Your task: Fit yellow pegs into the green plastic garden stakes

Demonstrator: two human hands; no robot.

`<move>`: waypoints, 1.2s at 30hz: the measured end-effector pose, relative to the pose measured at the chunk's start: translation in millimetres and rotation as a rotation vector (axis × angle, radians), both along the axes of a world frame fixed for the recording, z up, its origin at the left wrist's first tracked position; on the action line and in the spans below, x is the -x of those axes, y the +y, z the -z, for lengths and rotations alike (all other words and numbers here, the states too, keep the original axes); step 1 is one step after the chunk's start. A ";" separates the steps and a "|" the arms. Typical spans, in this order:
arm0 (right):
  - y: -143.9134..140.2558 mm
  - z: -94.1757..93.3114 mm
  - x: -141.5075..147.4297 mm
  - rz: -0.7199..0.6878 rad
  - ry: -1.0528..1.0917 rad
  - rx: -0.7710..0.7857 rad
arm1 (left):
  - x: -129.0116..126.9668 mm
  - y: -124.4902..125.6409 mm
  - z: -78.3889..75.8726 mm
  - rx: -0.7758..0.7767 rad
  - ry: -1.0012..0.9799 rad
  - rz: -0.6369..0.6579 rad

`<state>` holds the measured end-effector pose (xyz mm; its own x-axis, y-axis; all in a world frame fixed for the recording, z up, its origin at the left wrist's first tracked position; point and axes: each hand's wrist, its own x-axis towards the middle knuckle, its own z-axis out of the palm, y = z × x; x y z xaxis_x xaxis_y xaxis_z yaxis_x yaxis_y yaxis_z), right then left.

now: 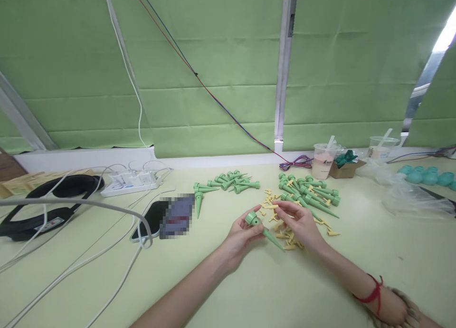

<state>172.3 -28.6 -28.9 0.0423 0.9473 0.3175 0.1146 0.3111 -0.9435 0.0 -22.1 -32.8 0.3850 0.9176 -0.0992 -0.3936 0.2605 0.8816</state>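
Note:
My left hand [239, 236] grips a green plastic plant-watering spike [273, 239]. Its capped end points up and to the left, and its tip slants down to the right. Between the thumb and fingers of my right hand [302, 225] is a small yellow plastic valve [270, 207], just above and right of the spike's cap, apart from it. More yellow valves [290, 246] lie scattered below and behind my right hand. A heap of green spikes [313, 190] sits behind that hand, and another group of spikes [231, 181] lies farther back to the left.
A phone [154, 218] lies left of my hands, beside a blurred-out patch. White cables [107, 252], a power strip [131, 181] and black headphones [53, 218] fill the left. Drink cups [323, 161], a small box [345, 170] and clear plastic bags [402, 192] stand at right.

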 end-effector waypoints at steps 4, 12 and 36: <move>-1.6 -1.2 -1.1 -0.020 -0.043 -0.024 | -2.5 -3.1 -1.2 -0.075 0.094 -0.058; -7.3 -1.5 1.4 -0.018 -0.323 -0.214 | -5.8 -5.0 -6.0 -0.150 0.129 -0.082; -4.0 2.4 -3.0 -0.083 -0.381 -0.209 | -5.5 -15.5 -0.4 -0.226 0.220 0.058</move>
